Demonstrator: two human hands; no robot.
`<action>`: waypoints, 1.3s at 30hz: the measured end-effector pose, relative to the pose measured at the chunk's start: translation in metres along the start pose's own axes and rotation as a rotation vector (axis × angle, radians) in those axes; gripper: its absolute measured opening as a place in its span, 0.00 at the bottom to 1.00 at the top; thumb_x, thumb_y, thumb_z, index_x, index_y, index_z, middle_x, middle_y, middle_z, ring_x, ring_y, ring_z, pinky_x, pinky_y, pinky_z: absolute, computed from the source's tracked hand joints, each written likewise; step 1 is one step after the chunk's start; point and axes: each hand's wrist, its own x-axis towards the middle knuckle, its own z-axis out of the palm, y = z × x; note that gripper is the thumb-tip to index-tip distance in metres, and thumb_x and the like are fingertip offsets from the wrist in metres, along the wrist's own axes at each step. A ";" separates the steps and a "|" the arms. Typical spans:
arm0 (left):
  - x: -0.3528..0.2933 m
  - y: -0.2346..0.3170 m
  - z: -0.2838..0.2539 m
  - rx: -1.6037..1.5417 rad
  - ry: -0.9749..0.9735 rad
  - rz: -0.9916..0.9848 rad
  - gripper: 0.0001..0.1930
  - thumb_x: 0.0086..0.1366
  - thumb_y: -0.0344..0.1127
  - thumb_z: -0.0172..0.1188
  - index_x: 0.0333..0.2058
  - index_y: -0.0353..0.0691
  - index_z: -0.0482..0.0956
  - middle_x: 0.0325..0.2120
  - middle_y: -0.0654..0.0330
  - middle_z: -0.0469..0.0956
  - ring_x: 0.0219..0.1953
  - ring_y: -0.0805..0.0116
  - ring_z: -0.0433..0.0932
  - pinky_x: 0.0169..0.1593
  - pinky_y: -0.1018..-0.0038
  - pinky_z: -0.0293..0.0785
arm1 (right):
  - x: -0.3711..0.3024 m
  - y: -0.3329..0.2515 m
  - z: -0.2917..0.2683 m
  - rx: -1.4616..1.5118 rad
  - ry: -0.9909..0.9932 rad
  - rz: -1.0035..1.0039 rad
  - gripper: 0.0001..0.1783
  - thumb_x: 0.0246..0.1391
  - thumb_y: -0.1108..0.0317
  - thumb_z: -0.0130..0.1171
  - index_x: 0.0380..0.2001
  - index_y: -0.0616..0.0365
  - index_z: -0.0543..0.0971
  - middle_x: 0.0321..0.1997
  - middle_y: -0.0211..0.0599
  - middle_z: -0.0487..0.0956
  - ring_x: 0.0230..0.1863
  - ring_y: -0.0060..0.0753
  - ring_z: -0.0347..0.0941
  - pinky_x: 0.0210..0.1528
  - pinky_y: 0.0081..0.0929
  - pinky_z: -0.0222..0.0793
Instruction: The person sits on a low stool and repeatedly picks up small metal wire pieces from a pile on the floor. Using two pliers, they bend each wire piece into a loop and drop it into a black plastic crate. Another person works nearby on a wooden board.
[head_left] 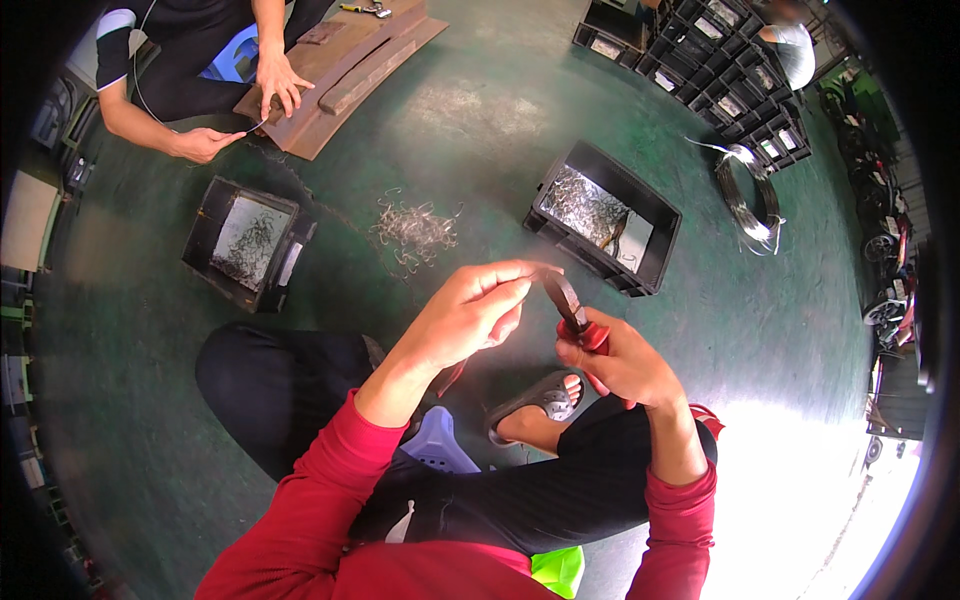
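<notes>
My right hand (632, 366) is wrapped round the red handles of a pair of pliers (566, 300), whose dark metal jaws point up and to the left. Thumb and forefinger of my left hand (460, 318) are pinched together right at the jaws' tip. Whatever they hold there is too small to make out. Beyond my hands, a loose pile of small bent wire pieces (420, 235) lies on the green floor. Some look like hooks.
A black crate (661, 246) with wire pieces stands ahead to the right, a smaller black bin (209, 235) to the left. Far right are a wire coil (738, 200) and stacked crates (735, 95). At upper left another person's hands (275, 85) work wire over a metal block (330, 90).
</notes>
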 end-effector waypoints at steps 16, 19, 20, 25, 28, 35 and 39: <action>-0.003 -0.020 0.028 0.223 0.221 0.190 0.15 0.72 0.32 0.45 0.51 0.39 0.75 0.15 0.75 0.59 0.17 0.87 0.57 0.20 0.86 0.53 | 0.008 0.013 0.021 -0.202 0.413 -0.269 0.13 0.48 0.67 0.65 0.30 0.64 0.74 0.21 0.49 0.75 0.23 0.50 0.71 0.28 0.36 0.66; -0.003 -0.021 0.030 0.240 0.248 0.203 0.14 0.72 0.33 0.45 0.51 0.39 0.76 0.14 0.75 0.59 0.17 0.87 0.58 0.20 0.85 0.54 | 0.008 0.013 0.022 -0.208 0.428 -0.264 0.12 0.49 0.68 0.65 0.30 0.64 0.73 0.21 0.49 0.75 0.22 0.50 0.70 0.28 0.36 0.66; -0.003 -0.021 0.031 0.240 0.256 0.213 0.14 0.72 0.33 0.44 0.50 0.39 0.76 0.14 0.74 0.59 0.16 0.86 0.58 0.20 0.85 0.54 | 0.009 0.013 0.022 -0.199 0.436 -0.275 0.12 0.49 0.68 0.65 0.30 0.63 0.73 0.21 0.49 0.75 0.22 0.50 0.70 0.28 0.35 0.66; -0.004 -0.023 0.033 0.314 0.300 0.249 0.14 0.72 0.34 0.44 0.50 0.38 0.76 0.13 0.73 0.60 0.16 0.86 0.58 0.19 0.84 0.56 | 0.013 0.015 0.027 -0.174 0.470 -0.301 0.12 0.49 0.69 0.64 0.30 0.63 0.73 0.21 0.49 0.75 0.21 0.49 0.70 0.28 0.35 0.66; -0.004 -0.024 0.035 0.326 0.324 0.253 0.15 0.72 0.34 0.44 0.50 0.38 0.76 0.13 0.72 0.61 0.15 0.86 0.59 0.19 0.83 0.56 | 0.013 0.015 0.028 -0.201 0.490 -0.299 0.12 0.49 0.69 0.64 0.29 0.64 0.72 0.21 0.49 0.75 0.22 0.48 0.70 0.28 0.35 0.66; -0.005 -0.028 0.040 0.331 0.361 0.260 0.15 0.72 0.33 0.43 0.50 0.37 0.76 0.13 0.72 0.62 0.15 0.86 0.59 0.19 0.83 0.56 | 0.016 0.016 0.028 -0.186 0.499 -0.301 0.12 0.48 0.69 0.64 0.29 0.64 0.72 0.22 0.50 0.76 0.24 0.53 0.71 0.29 0.36 0.66; -0.004 -0.030 0.041 0.365 0.385 0.259 0.15 0.72 0.33 0.43 0.50 0.37 0.75 0.13 0.71 0.62 0.15 0.86 0.59 0.19 0.83 0.56 | 0.019 0.020 0.029 -0.227 0.510 -0.315 0.12 0.48 0.69 0.65 0.29 0.64 0.72 0.24 0.52 0.76 0.27 0.56 0.72 0.30 0.37 0.67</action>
